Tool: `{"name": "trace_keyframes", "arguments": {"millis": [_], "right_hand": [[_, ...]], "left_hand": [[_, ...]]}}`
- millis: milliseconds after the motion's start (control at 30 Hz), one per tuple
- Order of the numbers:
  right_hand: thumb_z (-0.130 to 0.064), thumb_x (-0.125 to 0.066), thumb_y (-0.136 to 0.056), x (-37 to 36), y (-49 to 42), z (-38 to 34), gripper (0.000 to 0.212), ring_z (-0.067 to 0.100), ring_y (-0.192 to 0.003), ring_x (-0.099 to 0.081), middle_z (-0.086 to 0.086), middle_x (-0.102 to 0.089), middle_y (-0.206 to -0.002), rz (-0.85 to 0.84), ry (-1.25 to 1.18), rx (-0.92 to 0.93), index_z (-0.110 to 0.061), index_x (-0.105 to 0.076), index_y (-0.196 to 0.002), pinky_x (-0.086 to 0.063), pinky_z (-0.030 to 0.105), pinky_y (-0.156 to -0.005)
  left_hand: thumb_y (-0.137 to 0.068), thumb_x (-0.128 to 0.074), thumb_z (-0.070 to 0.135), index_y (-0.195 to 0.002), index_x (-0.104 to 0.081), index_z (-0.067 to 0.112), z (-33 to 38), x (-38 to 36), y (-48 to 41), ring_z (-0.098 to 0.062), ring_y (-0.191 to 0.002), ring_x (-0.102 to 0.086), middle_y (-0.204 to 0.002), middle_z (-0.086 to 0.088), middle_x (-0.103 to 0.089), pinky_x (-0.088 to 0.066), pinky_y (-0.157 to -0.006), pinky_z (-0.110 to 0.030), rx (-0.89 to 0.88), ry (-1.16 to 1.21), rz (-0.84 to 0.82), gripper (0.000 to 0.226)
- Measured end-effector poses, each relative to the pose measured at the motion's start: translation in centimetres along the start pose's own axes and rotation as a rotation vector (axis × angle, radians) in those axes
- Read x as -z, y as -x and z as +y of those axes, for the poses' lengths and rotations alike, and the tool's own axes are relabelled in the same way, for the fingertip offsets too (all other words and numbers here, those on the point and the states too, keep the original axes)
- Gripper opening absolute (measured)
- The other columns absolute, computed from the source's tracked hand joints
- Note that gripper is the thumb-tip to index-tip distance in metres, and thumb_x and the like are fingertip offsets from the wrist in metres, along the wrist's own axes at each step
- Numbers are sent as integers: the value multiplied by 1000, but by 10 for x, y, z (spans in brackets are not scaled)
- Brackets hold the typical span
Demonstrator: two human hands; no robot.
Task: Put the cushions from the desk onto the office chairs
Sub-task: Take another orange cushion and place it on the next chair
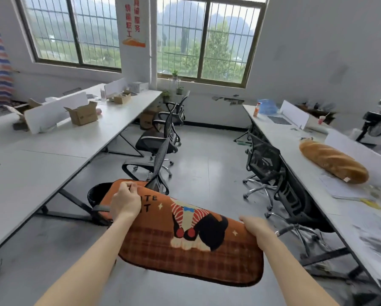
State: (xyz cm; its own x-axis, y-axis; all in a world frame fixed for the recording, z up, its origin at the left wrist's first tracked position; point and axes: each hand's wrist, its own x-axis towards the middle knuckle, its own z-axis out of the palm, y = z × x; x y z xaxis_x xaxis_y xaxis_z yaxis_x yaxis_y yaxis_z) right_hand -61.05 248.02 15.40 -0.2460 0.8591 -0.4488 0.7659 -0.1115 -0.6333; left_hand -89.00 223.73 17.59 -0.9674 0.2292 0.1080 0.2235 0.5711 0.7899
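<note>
An orange flat cushion with a cartoon print hangs in the air in front of me, over the floor. My left hand grips its far left edge. My right hand holds its right edge. The cushion's far left end lies over the seat of the nearest black office chair, whose mesh back rises behind it. A bread-shaped cushion lies on the right desk.
More black office chairs stand along the left desk, and others are tucked under the right desk. Cardboard boxes and white dividers sit on the left desk. A fan stands at far right. Grey floor runs between the desks.
</note>
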Motion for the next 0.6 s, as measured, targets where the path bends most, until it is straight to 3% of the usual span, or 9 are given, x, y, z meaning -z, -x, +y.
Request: {"name": "trace_keyframes", "arguments": {"millis": [200,267,367,400,500,600], "right_hand": [[-27,-58,-91,2,-118,-35,23,29,-91,-66,11,-69,-98,-31,-41,-7,-8,-70,-84,-55,40,-86],[-30,-58,-93,12,-164,-51,27,28,-89,-62,9,-65,-94,50,-97,32,-7,-67,-84,-53,42,-83],[-44,-47,-97,34,-228,-88,29,24,-73,-48,2,-49,-81,126,-128,148,-21,-53,-79,-38,37,-75],[-46,-44,-98,44,-253,-103,31,26,-76,-53,4,-53,-84,143,-142,180,-20,-56,-84,-39,37,-77],[-47,-44,-101,67,-315,-146,46,38,-110,-61,14,-67,-115,254,-189,242,-8,-66,-114,-47,43,-92],[-52,-44,-101,81,-362,-186,50,37,-116,-59,13,-66,-123,293,-206,264,-10,-64,-121,-46,45,-98]], "left_hand": [[-106,-39,39,-116,-58,20,53,-93,-85,-32,-85,-59,-95,-9,-67,-42,-66,-36,-77,-16,8,29],[-105,-42,38,-119,-59,21,70,-130,-119,-34,-99,-62,-107,-9,-68,-45,-73,-38,-17,-8,-47,28],[-101,-52,33,-126,-62,14,99,-184,-177,-36,-115,-58,-123,-13,-65,-47,-95,-41,179,123,-102,32],[-99,-56,31,-126,-63,9,111,-202,-199,-37,-112,-59,-119,-15,-66,-47,-96,-40,254,181,-105,36],[-92,-65,32,-127,-57,-1,146,-240,-249,-35,-96,-58,-103,-15,-63,-48,-85,-39,406,269,-192,49],[-92,-65,37,-126,-55,-2,175,-273,-292,-36,-99,-61,-107,-17,-64,-52,-90,-43,431,257,-295,53]]}}
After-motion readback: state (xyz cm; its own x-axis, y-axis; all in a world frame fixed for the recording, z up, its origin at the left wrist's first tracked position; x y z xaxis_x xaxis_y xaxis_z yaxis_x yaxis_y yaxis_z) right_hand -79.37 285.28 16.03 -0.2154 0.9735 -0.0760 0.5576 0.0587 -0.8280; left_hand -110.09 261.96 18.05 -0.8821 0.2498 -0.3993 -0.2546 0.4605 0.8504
